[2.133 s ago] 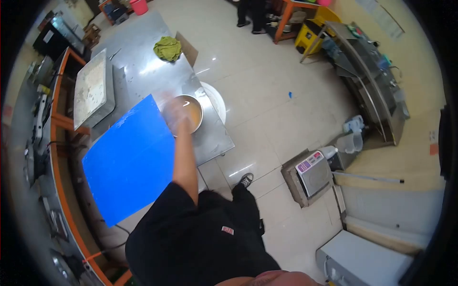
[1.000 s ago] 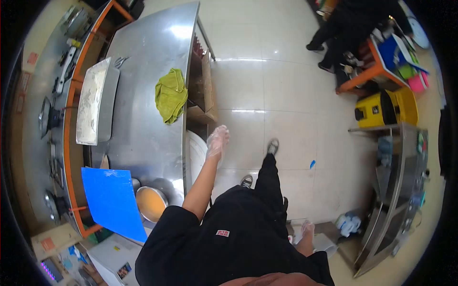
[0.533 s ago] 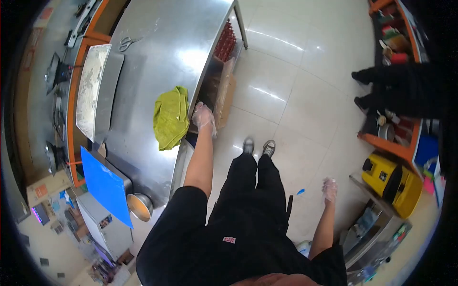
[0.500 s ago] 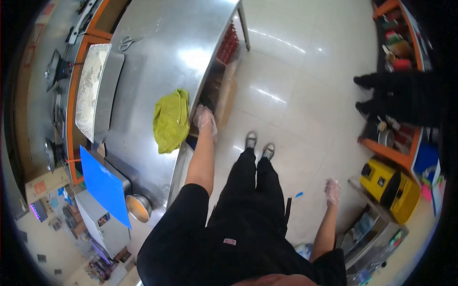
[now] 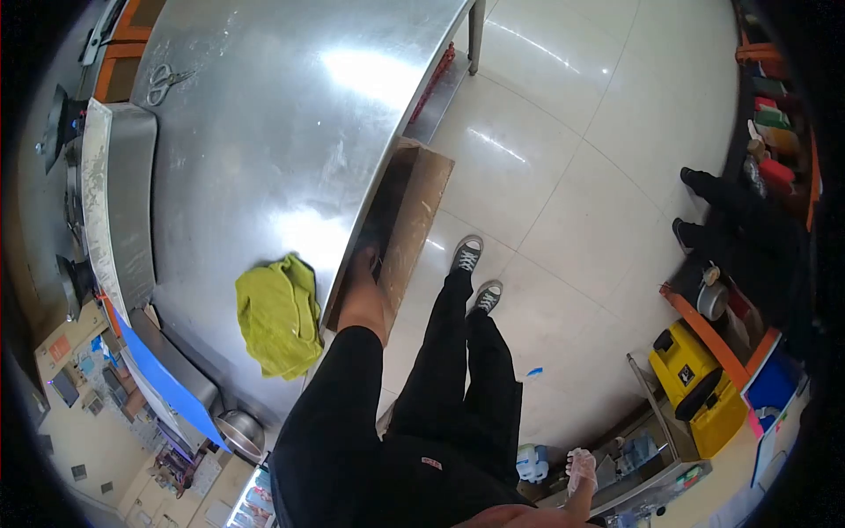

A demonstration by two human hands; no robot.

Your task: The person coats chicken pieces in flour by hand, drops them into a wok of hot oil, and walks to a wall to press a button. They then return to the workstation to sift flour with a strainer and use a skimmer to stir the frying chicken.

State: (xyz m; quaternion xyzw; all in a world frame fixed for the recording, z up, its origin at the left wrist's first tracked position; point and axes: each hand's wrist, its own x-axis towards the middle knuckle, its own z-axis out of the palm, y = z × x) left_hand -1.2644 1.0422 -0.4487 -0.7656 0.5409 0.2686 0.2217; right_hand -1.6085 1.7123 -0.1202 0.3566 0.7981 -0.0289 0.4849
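Observation:
My left hand reaches under the table edge into an open cardboard box, its fingers lost in the dark inside. Whatever it touches in there is hidden. My right hand, in a clear plastic glove, hangs out to the side with loosely bent fingers and holds nothing. On the steel table above the box lies a crumpled yellow-green cloth.
Scissors and a long metal tray are on the table's far side. A blue board and a metal bowl stand nearer. A yellow bucket is at right, below a dark-clothed person's legs.
My left hand has gone from the table edge by the cloth down into the box, which is pulled farther out. My right hand has dropped back toward my body, its fingers more bent.

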